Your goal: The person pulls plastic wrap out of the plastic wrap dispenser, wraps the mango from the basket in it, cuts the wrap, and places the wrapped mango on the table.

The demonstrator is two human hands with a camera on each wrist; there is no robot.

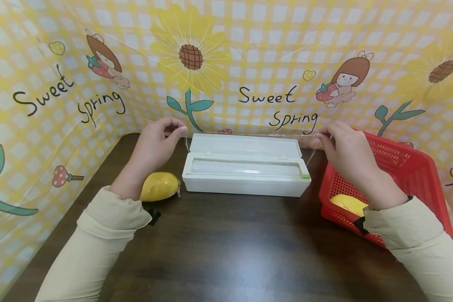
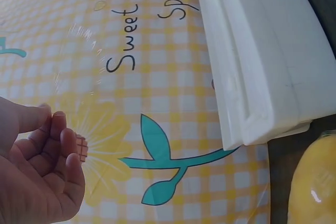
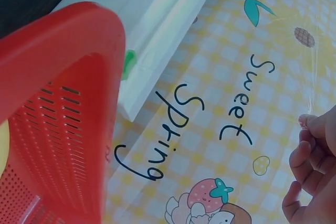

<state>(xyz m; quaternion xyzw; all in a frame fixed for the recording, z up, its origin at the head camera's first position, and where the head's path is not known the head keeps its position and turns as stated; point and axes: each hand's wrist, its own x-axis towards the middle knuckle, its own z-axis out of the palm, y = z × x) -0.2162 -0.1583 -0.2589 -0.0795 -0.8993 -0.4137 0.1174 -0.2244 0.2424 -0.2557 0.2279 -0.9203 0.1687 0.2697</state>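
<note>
Clear cling film (image 3: 312,85) spans between my two raised hands, above and behind a long white dispenser box (image 1: 245,185). The left hand (image 1: 154,144) pinches one corner of the film between thumb and index finger. On the other side, the right hand (image 1: 349,155) pinches the opposite corner the same way. The box has its lid (image 1: 245,145) up, and a roll of film (image 1: 245,167) lies inside. At its right end sits a small green tab (image 1: 305,176). Below the left wrist lies a yellow mango-shaped fruit (image 1: 160,186) in shiny film.
A red perforated basket (image 1: 424,167) stands at the right, under my right forearm, with another yellow fruit (image 1: 348,204) in it. A yellow checked cloth (image 1: 249,50) with printed flowers rises behind and left of the dark wooden table (image 1: 226,243).
</note>
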